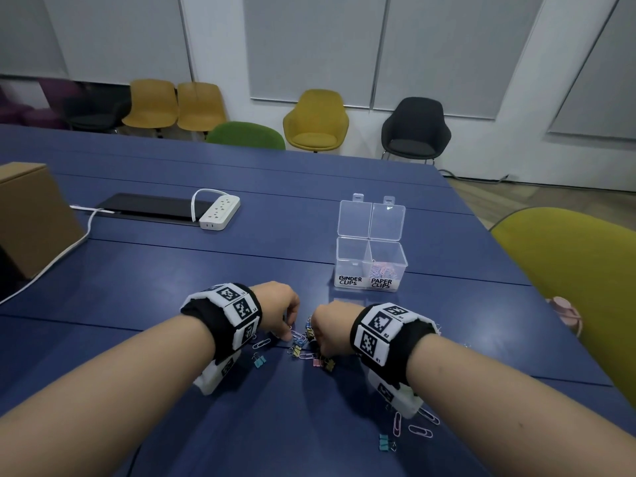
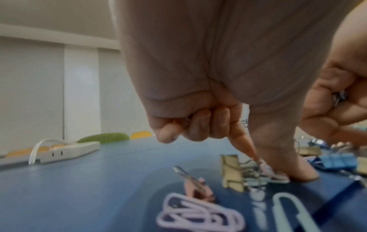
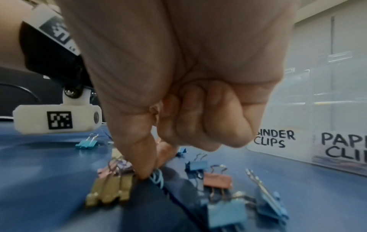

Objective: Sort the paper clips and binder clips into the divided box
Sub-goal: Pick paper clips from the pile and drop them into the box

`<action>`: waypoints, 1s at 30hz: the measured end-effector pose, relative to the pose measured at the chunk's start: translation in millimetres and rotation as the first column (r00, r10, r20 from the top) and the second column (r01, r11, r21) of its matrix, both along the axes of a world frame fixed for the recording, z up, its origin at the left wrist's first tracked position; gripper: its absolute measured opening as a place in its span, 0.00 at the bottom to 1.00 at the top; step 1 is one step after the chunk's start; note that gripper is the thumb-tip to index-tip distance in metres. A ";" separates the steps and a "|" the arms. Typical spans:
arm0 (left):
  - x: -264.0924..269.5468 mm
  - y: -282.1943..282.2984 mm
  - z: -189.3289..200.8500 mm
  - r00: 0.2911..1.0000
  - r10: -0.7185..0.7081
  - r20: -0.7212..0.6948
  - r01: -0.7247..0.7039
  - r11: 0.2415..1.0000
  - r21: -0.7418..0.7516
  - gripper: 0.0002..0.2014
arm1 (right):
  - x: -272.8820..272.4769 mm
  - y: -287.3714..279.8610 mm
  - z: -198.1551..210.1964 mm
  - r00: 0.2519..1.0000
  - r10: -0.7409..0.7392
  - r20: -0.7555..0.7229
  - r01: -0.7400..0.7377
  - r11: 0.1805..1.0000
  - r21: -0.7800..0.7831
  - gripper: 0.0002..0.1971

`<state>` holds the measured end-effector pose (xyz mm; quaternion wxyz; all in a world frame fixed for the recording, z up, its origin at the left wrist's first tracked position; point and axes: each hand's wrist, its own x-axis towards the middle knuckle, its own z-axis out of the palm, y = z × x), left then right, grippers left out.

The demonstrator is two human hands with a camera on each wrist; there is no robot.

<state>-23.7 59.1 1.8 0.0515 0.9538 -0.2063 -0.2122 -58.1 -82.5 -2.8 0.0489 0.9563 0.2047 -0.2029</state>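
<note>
Both hands are low in the middle of the head view, over a little heap of clips on the blue table (image 1: 344, 187). The left hand (image 1: 278, 309) has its thumb and first finger pinching a pink paper clip (image 2: 275, 175) down on the table, with the other fingers curled in. The right hand (image 1: 332, 325) is curled too, and its thumb and finger nip a light blue paper clip (image 3: 157, 178) right beside a gold binder clip (image 3: 111, 190). In the left wrist view something shiny also sits inside the right hand's curled fingers, but I cannot tell what it is.

The divided box (image 1: 370, 266) stands open, up and to the right of the hands. It has two rooms. The right one says PAPER CLIPS and already has clips in it. The left one says BINDER CLIPS and looks empty.

To do this step well, I think each hand should lift only its thin wire clip, shake it free of the fat binder clips, and drop it in the right room.

Counting in the head view, I see about five loose paper clips and about six binder clips. The heap is too tangled to be sure.
</note>
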 end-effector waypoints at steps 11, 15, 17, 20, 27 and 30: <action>3.4 12.4 -15.7 0.993 0.101 -0.058 -0.104 0.994 -0.036 0.12 | -6.1 -18.0 5.0 0.992 -0.121 -0.022 0.123 0.975 0.184 0.09; 2.1 10.9 -16.1 0.992 0.105 -0.070 -0.107 0.994 -0.023 0.11 | -9.1 -39.1 13.6 0.935 -0.296 -0.194 0.352 0.835 0.423 0.11; -1.2 8.5 -15.7 0.994 0.085 -0.065 -0.084 0.996 0.011 0.10 | -12.5 -47.5 12.7 0.851 -0.370 -0.373 0.524 0.635 0.567 0.12; -7.2 7.0 -9.9 0.997 0.065 -0.039 -0.065 0.998 0.017 0.11 | -17.3 -52.7 6.9 0.700 -0.308 -0.644 0.704 0.148 0.694 0.14; -13.6 43.5 4.2 0.852 0.263 -0.453 -0.524 0.416 -0.743 0.17 | -19.2 -56.3 0.9 0.550 -0.097 -0.829 0.793 -0.252 0.555 0.11; -22.9 57.0 3.8 0.678 0.153 -0.719 -0.727 -0.004 -0.687 0.11 | -16.0 -51.6 2.1 0.476 -0.058 -0.878 0.833 -0.290 0.471 0.08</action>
